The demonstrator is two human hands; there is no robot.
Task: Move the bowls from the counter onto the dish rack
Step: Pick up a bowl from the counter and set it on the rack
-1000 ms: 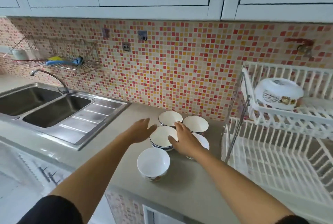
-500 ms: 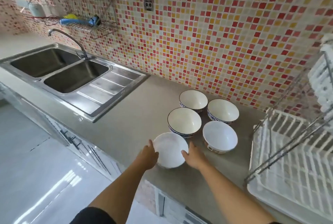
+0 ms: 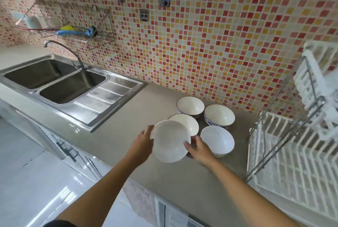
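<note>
Bowl (image 3: 170,141) now lifted off the table (image 3: 146,109), both hands (image 3: 141,142) (image 3: 200,149) grasping it; rack (image 3: 292,162) next.

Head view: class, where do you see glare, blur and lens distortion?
Head view: glare streaks the glossy floor; the dish rack at the right edge is smeared by blur; the wide lens bends the counter edge and tile wall lines.

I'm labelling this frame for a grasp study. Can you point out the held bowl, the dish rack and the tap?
held bowl (image 3: 170,141): head view, middle of its white inside.
dish rack (image 3: 292,172): head view, slats of the lower tray.
tap (image 3: 60,44): head view, top of the curved spout.
</note>
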